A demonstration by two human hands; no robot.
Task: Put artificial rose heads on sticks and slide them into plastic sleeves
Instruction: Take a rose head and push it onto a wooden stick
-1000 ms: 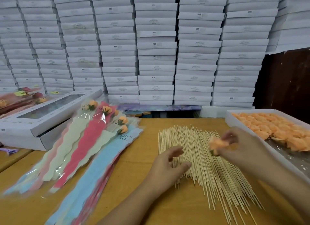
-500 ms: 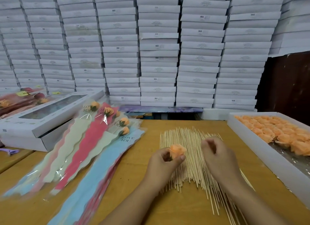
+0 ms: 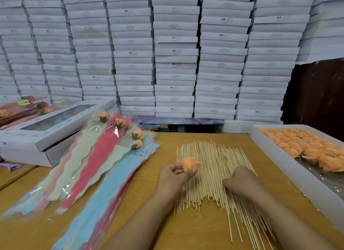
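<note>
Left hand pinches a rose over the sticks mid-bench; right hand fisted on them, grip unclear. Tray hugs right edge.

The rose head was orange. The sticks were pale tan. The sleeves were blue, red and cream, wavy-edged. The bench was yellow-brown. The stacked boxes were white.

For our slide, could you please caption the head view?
Left hand holds an orange rose head while right hand reaches into the spread wooden sticks.
</note>
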